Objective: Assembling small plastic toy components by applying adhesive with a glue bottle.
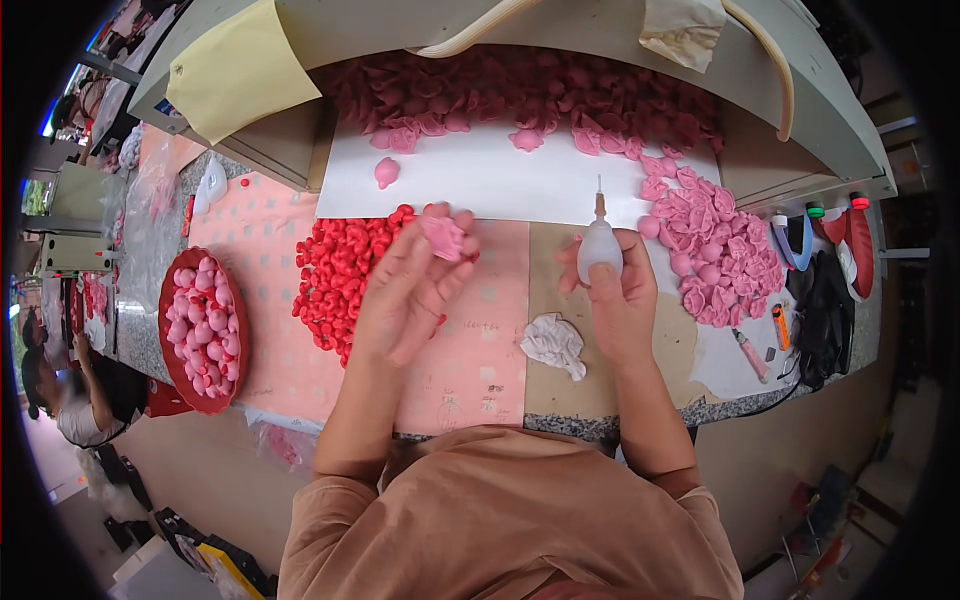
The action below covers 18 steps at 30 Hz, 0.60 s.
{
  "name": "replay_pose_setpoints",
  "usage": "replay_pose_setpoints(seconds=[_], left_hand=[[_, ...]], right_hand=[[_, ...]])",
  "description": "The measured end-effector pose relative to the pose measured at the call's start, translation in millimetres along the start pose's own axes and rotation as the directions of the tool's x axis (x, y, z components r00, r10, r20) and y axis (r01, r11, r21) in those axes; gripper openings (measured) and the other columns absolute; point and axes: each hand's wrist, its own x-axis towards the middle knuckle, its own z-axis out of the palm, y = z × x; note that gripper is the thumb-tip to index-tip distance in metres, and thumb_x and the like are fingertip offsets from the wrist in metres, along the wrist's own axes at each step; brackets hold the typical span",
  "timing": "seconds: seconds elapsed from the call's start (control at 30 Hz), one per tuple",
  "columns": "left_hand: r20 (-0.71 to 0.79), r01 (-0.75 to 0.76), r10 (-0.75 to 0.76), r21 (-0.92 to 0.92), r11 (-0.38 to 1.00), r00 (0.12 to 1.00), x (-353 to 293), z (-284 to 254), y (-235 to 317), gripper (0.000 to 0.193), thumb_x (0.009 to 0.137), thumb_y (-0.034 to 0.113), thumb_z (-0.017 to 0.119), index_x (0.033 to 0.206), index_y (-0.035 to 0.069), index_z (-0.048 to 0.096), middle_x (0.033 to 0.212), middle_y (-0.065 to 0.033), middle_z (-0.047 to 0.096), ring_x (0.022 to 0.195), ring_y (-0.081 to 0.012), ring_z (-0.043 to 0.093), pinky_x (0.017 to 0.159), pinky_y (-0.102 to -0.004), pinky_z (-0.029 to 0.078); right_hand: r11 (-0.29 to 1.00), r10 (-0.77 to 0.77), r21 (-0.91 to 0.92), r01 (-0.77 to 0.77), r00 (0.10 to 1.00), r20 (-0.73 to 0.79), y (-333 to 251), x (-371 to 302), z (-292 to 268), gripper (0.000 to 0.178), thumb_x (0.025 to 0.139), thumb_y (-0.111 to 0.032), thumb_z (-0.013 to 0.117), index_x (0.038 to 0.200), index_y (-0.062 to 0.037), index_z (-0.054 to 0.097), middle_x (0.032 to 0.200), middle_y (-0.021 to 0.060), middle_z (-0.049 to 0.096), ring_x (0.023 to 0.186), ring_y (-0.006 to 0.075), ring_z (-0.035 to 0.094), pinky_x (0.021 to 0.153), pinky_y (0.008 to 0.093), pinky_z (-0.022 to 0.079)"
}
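My left hand (405,295) pinches a small pink ruffled piece (443,238) between thumb and fingers, raised above the table beside a heap of small glossy red pieces (335,280). To the right, my right hand (622,290) is wrapped round a white squeeze bottle (599,248) with a thin needle tip pointing up and away from me. The bottle and the pink piece are apart. A crumpled white cloth (553,345) lies on the brown board just left of my right wrist.
Pink pieces (720,250) are heaped at the right and along the back shelf. A red basket (205,398) of pink balls with red parts stands at the left. A tube (750,357) and an orange cutter (780,327) lie at the right. Another person (90,400) sits far left.
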Motion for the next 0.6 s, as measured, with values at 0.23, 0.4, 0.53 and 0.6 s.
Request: replay_pose_setpoints(seconds=[0.23, 0.4, 0.53, 0.6], left_hand=[[-0.113, -0.319, 0.306, -0.120, 0.940, 0.945, 1, -11, 32, 0.041, 0.095, 0.016, 0.043, 0.133, 0.002, 0.035, 0.131, -0.0144, 0.045, 0.112, -0.0206, 0.052, 0.094, -0.0326, 0.046], [-0.103, -0.279, 0.264, -0.169, 0.945, 0.959, 0, -15, 32, 0.040, 0.095, 0.018, 0.045, 0.131, 0.004, 0.037, 0.130, -0.0121, 0.046, 0.110, -0.0191, 0.053, 0.094, -0.0320, 0.046], [-0.094, -0.268, 0.255, -0.171, 0.948, 0.962, 0, -13, 32, 0.041, 0.095, 0.019, 0.046, 0.132, 0.003, 0.037, 0.128, -0.0114, 0.048, 0.109, -0.0187, 0.053, 0.094, -0.0323, 0.045], [-0.070, -0.252, 0.243, -0.167, 0.953, 0.967, 0, -12, 29, 0.042, 0.094, 0.019, 0.046, 0.132, 0.003, 0.036, 0.127, -0.0115, 0.049, 0.110, -0.0191, 0.053, 0.094, -0.0329, 0.045]], right_hand=[[0.992, 0.123, -0.045, -0.117, 0.980, 0.154, 17, 6, 25, 0.018, 0.083, 0.002, 0.056, 0.094, -0.0039, 0.044, 0.087, 0.0074, 0.056, 0.077, 0.0169, 0.061, 0.071, 0.0301, 0.050], [0.675, 0.003, -0.699, 0.237, 0.946, 0.323, 19, 22, 47, 0.017, 0.079, 0.001, 0.063, 0.089, -0.0018, 0.050, 0.091, 0.0097, 0.056, 0.086, 0.0205, 0.060, 0.074, 0.0318, 0.048], [0.483, -0.067, -0.755, 0.444, 0.878, 0.474, 33, 26, 46, 0.020, 0.077, -0.002, 0.065, 0.093, -0.0020, 0.053, 0.092, 0.0111, 0.056, 0.086, 0.0231, 0.058, 0.075, 0.0329, 0.047], [0.407, -0.006, -0.793, 0.453, 0.870, 0.493, 33, 25, 43, 0.021, 0.078, -0.004, 0.065, 0.097, -0.0025, 0.055, 0.093, 0.0130, 0.057, 0.088, 0.0240, 0.058, 0.076, 0.0315, 0.046]])
